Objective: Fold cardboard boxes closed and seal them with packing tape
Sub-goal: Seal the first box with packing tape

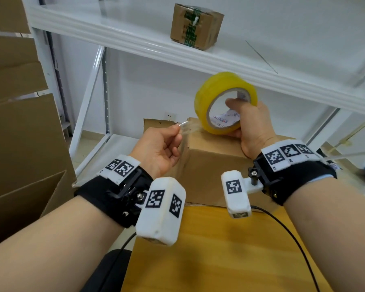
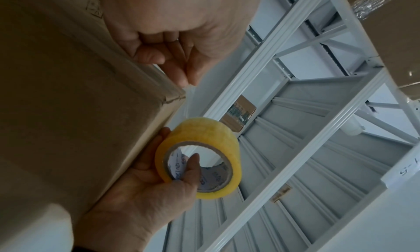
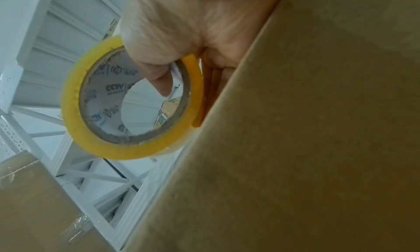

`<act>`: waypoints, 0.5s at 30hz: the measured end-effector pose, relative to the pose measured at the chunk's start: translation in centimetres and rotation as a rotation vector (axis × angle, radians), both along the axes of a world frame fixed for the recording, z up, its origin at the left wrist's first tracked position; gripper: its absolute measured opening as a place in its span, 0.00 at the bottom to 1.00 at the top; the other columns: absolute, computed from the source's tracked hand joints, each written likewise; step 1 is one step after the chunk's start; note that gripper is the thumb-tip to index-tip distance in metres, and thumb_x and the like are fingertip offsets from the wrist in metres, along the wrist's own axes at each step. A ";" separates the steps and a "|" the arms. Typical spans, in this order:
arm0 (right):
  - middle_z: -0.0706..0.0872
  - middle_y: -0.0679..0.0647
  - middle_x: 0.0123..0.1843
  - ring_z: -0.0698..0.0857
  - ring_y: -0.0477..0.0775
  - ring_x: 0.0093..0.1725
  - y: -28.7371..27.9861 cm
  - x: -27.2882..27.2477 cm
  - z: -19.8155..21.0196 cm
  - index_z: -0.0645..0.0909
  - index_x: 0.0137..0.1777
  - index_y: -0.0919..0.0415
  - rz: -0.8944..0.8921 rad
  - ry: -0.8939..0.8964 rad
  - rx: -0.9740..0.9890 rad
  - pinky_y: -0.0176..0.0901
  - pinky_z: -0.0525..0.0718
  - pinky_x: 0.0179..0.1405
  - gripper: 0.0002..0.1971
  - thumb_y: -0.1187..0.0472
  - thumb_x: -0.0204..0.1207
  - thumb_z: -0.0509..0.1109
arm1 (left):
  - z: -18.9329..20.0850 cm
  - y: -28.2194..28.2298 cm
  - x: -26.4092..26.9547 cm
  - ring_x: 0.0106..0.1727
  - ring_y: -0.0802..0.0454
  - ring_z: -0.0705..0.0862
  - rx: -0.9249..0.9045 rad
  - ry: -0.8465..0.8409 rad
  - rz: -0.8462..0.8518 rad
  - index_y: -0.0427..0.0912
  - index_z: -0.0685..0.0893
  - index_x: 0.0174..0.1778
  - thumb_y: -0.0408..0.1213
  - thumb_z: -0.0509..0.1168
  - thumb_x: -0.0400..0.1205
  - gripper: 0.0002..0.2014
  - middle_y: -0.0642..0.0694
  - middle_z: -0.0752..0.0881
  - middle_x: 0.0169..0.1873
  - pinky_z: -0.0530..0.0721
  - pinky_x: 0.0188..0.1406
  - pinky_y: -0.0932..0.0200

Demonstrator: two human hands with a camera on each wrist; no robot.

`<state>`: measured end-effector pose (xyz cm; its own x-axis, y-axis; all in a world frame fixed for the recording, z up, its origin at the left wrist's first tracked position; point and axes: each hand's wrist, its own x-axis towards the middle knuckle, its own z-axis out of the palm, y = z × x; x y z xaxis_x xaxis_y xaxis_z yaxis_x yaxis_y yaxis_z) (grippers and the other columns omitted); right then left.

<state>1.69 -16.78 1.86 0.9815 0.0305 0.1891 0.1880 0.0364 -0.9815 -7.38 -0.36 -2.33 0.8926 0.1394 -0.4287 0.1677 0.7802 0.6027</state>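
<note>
A closed brown cardboard box (image 1: 215, 165) stands on the wooden table (image 1: 230, 249) in front of me. Above its far edge my right hand (image 1: 251, 127) grips a yellow roll of packing tape (image 1: 207, 93), thumb through the core. In the right wrist view the tape roll (image 3: 75, 115) hangs beside the box (image 3: 295, 148). My left hand (image 1: 162, 148) pinches the free end of clear tape (image 1: 183, 125) pulled from the roll, just left of the box top. The left wrist view shows the left hand (image 2: 177, 40), the roll (image 2: 204, 130) and the box (image 2: 68, 112).
A white metal shelf unit (image 1: 135, 41) stands behind the table, with a small taped box (image 1: 196, 26) on its upper shelf. Large cardboard boxes (image 1: 19, 133) are stacked at the left. Black cables (image 1: 282, 226) run over the table.
</note>
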 end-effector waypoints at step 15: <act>0.90 0.55 0.44 0.91 0.68 0.53 0.4 -0.6 0.1 0.87 0.43 0.47 -0.027 -0.046 -0.048 0.72 0.90 0.49 0.04 0.58 0.73 0.77 | -1.0 -0.4 0.8 0.26 0.62 0.81 -0.006 0.023 0.036 0.42 0.87 0.41 0.31 0.71 0.79 0.02 0.51 0.86 0.28 0.73 0.32 0.68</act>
<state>1.10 -16.41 2.00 0.9724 0.0139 0.2327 0.2329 -0.0161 -0.9724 -6.61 -0.72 -3.37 0.8772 0.1686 -0.4496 0.1531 0.7893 0.5946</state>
